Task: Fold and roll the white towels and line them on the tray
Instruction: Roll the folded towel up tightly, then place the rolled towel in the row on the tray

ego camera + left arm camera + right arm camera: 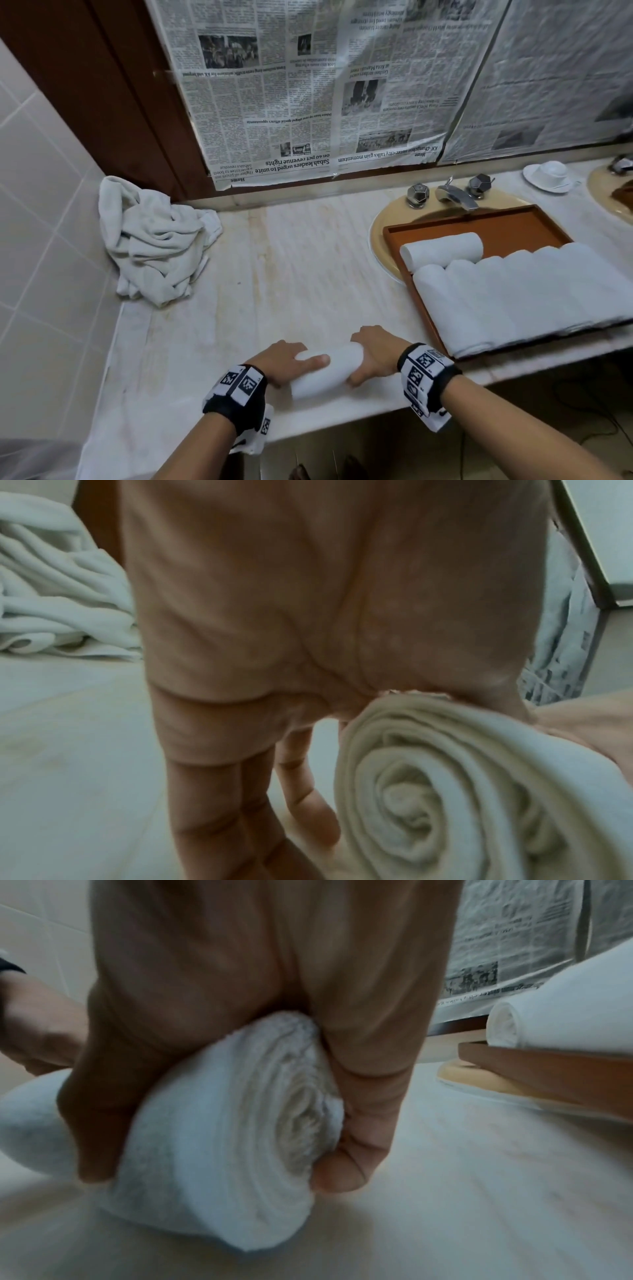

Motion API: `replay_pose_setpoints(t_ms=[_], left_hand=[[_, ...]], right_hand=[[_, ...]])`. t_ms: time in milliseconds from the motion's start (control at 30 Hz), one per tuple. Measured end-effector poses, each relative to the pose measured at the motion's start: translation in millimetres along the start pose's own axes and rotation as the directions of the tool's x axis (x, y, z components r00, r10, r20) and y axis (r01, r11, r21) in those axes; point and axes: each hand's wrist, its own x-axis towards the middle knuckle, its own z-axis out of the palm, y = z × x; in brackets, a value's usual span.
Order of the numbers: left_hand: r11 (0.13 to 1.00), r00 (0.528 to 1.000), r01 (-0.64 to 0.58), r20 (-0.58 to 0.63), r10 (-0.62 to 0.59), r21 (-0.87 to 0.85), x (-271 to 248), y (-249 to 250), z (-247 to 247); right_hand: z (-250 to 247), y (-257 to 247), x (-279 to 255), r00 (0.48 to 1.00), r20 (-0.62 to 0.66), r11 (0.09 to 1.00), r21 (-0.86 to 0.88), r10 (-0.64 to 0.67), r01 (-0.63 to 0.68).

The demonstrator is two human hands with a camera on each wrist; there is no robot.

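Near the front edge of the counter (291,260), the rolled towel (327,371) lies between both hands. The left hand (284,363) grips one end, and the right hand (378,354) curls round the other. The tray (486,224), lined with rolled towels (520,294), sits over the sink to the right.

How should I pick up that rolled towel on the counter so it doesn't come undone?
Grip the rolled towel round its two ends, coming from above, as the left hand and right hand do now. Its spiral ends are open, so squeezing there probably keeps the layers tight.
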Motion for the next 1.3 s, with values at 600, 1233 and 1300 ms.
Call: replay_pose_setpoints(t_ms=[600,1233,1300], left_hand=[[0.761,0.968,-0.253,-0.161,0.195,-0.597,11.1,86.4,-35.0],[0.882,0.798,-0.413,-0.557,0.23,-0.228,177.6,266.4,-97.0],[0.909,0.817,-0.361,-0.541,0.201,-0.207,200.8,272.7,-102.8]], right_hand=[[-85.6,65.4,-46.4,0.981,-0.191,0.967,0.24,-0.038,0.084],[-257.5,274.7,1.0,0.933,-0.347,0.835,0.482,-0.097,0.266],[-262.8,289.0,23.0,0.943,-0.323,0.845,0.48,-0.079,0.235]])
